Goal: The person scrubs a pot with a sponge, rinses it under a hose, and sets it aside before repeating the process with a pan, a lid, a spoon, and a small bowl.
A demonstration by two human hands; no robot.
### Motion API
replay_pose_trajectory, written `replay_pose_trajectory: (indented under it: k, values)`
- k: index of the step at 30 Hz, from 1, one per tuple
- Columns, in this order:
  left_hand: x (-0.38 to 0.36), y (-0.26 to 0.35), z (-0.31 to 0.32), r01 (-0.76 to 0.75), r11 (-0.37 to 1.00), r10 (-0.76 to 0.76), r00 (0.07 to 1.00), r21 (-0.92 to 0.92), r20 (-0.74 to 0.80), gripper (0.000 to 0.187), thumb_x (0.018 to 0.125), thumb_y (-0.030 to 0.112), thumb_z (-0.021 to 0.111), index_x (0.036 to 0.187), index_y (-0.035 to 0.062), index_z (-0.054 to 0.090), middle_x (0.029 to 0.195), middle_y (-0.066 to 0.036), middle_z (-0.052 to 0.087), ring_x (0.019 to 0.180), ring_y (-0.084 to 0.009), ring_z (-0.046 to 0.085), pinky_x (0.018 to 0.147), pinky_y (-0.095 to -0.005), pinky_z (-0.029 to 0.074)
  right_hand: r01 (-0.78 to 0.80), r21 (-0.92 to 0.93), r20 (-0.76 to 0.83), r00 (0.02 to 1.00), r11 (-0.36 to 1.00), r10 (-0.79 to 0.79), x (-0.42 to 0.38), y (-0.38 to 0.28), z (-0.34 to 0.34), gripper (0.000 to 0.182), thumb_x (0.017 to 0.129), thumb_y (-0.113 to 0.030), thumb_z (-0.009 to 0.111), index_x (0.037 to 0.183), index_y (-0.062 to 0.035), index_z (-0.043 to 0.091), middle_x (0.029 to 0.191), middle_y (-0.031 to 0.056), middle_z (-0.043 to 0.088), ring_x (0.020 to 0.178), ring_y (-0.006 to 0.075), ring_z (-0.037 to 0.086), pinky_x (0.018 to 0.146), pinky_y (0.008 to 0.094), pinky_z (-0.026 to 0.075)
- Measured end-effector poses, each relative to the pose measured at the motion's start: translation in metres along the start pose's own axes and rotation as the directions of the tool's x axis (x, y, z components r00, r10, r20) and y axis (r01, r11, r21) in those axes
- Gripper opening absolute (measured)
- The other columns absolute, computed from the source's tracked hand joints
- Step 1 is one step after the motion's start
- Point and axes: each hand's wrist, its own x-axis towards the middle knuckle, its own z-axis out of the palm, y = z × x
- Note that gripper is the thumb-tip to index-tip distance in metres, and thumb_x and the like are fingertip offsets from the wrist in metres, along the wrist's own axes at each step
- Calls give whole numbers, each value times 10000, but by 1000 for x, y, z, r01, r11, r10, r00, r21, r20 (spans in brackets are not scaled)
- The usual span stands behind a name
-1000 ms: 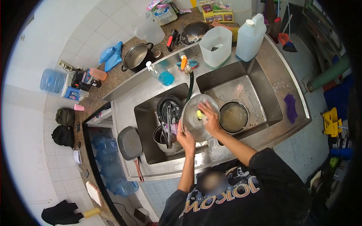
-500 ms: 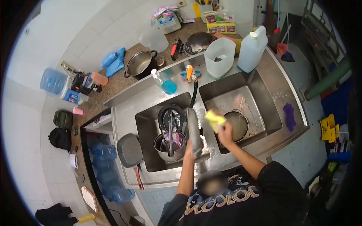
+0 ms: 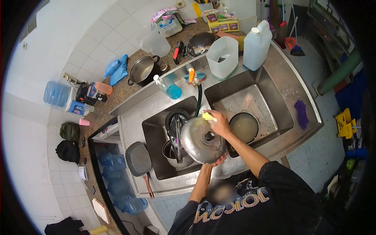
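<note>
A round, domed metal lid (image 3: pixel 196 141) with a dark spot at its middle is tilted over the divider between the two sink basins. My left hand (image 3: pixel 220 159) grips its lower edge, most of the fingers hidden behind it. Closed around a yellow sponge (image 3: pixel 209 116), my right hand (image 3: pixel 220 124) presses it against the lid's upper right edge. Under the lid, the left basin holds a metal pot (image 3: pixel 169 152) and a black pan (image 3: pixel 172 117), with tong-like utensils on top. In the right basin sits a round pot (image 3: pixel 244 127) of cloudy liquid.
A grey square pan (image 3: pixel 138 158) lies on the left drainboard. Behind the basins stand a blue soap bottle (image 3: pixel 171 91), the orange-handled tap (image 3: pixel 192 74), an open plastic container (image 3: pixel 222 58) and a large jug (image 3: pixel 256 47). A purple cloth (image 3: pixel 301 114) lies at right.
The lid has turned from edge-on to showing its domed face. My right hand has moved left with the sponge, from above the right basin onto the lid.
</note>
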Motion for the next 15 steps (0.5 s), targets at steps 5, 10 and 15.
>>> replay_pose_trajectory:
  k: [5,10,15]
  values:
    - [-22,8,5,-32,994,-19,902,-109,-432,569,902,553,440,1133,44,547,730,-162,533,519,-195,480,368,-249,335,493,-30,246,847,869,-472,-21,-54,11,471,741,-66,678,1208,-96,624,1345,86,548,1226,313,518,1016,396,444]
    - [-35,26,16,-94,995,84,976,-39,-201,601,888,580,444,1124,38,552,730,-166,545,527,-218,501,373,-253,350,511,65,310,806,857,-504,-84,-45,-3,482,741,-95,666,1221,-115,630,1334,100,548,1221,330,496,1018,441,423]
    - [-27,20,58,-52,998,50,996,-25,-78,628,872,612,443,1082,32,559,722,-170,562,532,-233,522,375,-263,368,51,242,-76,997,969,-33,-49,23,5,408,817,-53,591,1224,-63,613,1279,135,570,1195,298,522,999,383,423]
